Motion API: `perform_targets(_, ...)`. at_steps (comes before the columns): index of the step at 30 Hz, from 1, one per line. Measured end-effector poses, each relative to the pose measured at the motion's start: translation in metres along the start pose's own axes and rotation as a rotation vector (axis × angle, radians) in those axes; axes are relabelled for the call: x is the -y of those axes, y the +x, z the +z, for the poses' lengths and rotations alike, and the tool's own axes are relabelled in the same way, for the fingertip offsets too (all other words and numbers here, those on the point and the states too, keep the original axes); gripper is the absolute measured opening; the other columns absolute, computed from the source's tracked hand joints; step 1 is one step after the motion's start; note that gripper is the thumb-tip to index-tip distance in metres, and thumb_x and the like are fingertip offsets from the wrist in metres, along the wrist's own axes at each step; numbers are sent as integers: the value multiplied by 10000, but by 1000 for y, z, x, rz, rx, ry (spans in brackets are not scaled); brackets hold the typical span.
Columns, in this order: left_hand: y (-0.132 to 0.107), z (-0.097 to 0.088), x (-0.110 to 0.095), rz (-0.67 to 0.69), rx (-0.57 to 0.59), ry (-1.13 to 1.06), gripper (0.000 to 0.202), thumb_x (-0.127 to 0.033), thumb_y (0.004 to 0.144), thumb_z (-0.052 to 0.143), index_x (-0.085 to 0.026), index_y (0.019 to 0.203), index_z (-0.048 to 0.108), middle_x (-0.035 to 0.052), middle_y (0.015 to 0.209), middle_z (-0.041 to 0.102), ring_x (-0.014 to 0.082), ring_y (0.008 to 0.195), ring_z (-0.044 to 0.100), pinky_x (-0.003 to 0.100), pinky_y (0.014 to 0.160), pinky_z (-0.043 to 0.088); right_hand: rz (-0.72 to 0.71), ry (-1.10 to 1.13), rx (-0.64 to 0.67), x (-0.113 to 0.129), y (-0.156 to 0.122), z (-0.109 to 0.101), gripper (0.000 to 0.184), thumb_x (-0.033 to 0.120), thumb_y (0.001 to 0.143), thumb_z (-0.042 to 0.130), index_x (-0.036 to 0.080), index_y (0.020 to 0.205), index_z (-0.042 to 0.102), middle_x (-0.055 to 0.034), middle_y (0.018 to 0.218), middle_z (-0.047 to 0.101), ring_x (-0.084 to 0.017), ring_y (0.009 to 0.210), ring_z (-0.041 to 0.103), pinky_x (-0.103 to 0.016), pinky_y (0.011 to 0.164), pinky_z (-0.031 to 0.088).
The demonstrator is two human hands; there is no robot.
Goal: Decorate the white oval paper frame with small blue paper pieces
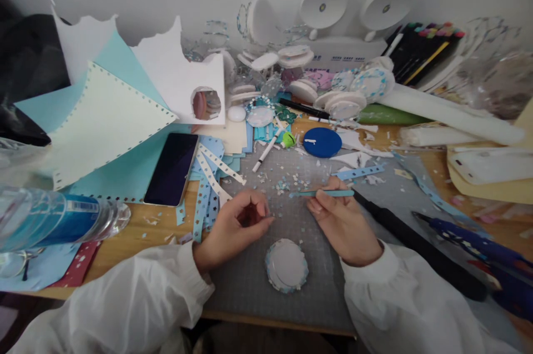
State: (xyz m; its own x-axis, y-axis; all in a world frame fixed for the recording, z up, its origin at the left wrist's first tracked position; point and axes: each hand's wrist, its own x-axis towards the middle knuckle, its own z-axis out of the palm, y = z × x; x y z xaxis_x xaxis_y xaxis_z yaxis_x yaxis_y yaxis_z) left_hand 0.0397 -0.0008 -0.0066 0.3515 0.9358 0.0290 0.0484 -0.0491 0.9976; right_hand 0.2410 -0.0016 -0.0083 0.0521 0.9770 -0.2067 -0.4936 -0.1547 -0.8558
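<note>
My right hand (343, 221) grips a pair of teal tweezers (333, 193) whose tips point left over small paper pieces (293, 182) in pale blue and white. Thumb and forefinger of my left hand (241, 218) are brought together in a pinch; anything between them is too small to make out. Below and between both hands lies a round white disc (286, 266) with tiny blue and white pieces around its rim. It rests flat on a grey cutting mat (245, 293), and neither hand touches it.
A phone (171, 169), punched paper strips (202, 198) and a water bottle (62, 218) lie to the left. On the right are a black rod-shaped tool (420, 243) and a blue glue gun (470, 240). Behind sit a blue oval (322, 143), a white pen (267, 150) and several white discs.
</note>
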Motion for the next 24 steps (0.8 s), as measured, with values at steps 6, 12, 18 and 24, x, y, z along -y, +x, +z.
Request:
perform_targets(6, 2, -2, -6, -96, -15, -22, 269, -409, 830, 644, -151, 772, 594, -10, 616, 563, 81, 521, 478, 194, 494, 393, -50, -65, 27, -1, -1, -2, 329, 309, 696, 792, 225, 691, 474, 49, 653, 523, -100, 589, 472, -244, 561, 422)
perform_targets(12, 0, -8, -9, -194, 62, -111, 415, -534, 824, 606, -133, 797, 709, -31, 472, 507, 64, 405, 379, 197, 413, 294, -348, -273, 2, 1, -7, -2, 179, 214, 712, 783, 246, 724, 608, 11, 793, 634, -173, 785, 645, -344, 730, 517)
perform_targets(18, -6, -11, -2, -219, 134, -279, 347, -476, 824, 640, -148, 809, 754, -43, 445, 443, 64, 414, 343, 215, 438, 261, -839, -677, -65, 21, -38, 21, 262, 61, 703, 747, 287, 815, 675, -10, 815, 672, -209, 777, 639, -406, 707, 519)
perform_targets(24, -11, -14, -5, -190, 327, -434, 446, -542, 762, 674, -139, 571, 665, -31, 433, 423, 73, 423, 318, 247, 448, 215, -1338, -1372, 455, 35, -67, 37, 204, 126, 824, 623, 298, 916, 680, 2, 973, 741, -150, 760, 653, -305, 719, 562)
